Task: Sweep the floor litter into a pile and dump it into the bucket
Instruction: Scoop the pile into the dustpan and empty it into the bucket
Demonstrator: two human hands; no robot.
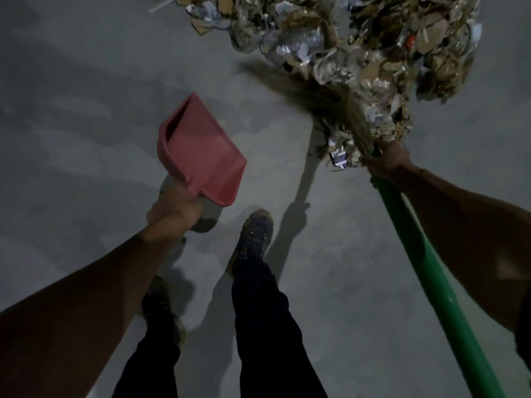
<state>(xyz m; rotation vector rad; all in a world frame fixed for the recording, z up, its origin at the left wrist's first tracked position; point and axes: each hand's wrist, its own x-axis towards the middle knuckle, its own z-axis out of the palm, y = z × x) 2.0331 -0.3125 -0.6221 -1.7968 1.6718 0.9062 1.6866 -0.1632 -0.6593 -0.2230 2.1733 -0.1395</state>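
Note:
A big pile of litter (pixel 359 41), made of cardboard scraps, paper and plastic wrap, lies on the grey floor at the top right. My right hand (pixel 386 163) grips a broom by its green handle (pixel 431 271), just below the straw bristles (pixel 321 93). The bristles fan out to the left against the near edge of the pile and look blurred. My left hand (pixel 172 209) grips the handle of a red dustpan (pixel 201 150), held above the floor to the left of the pile. No bucket is in view.
The concrete floor (pixel 71 124) spreads out on the left and in front of me. My two legs in dark trousers and shoes (pixel 253 239) stand between the dustpan and the broom handle. Loose scraps (pixel 339 156) lie near the broom head.

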